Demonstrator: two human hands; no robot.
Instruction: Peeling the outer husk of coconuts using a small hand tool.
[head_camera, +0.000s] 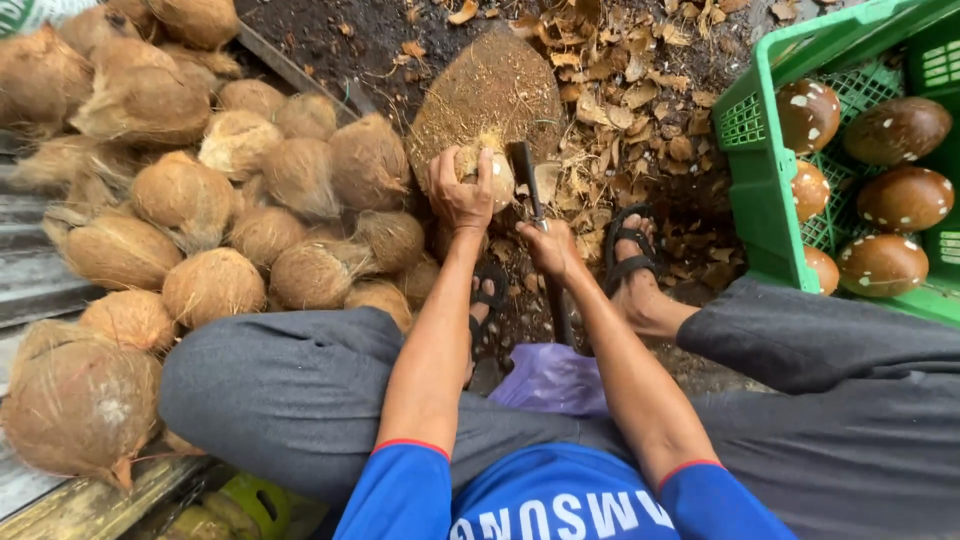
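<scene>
My left hand (458, 192) grips a husked, fibrous coconut (493, 176) and holds it against the near edge of a round wooden chopping block (488, 92). My right hand (553, 248) is closed around the handle of a dark knife (524, 170), its blade pointing up beside the coconut. Both forearms reach out between my knees in grey trousers. My sandalled foot (632, 262) rests on the ground just right of the knife hand.
A heap of fibrous brown coconuts (210, 200) fills the left side. A green plastic crate (752, 170) at the right holds several smooth, peeled brown coconuts (905, 198). Dry husk chips (630, 90) litter the dark soil. A purple plastic bag (552, 378) lies between my legs.
</scene>
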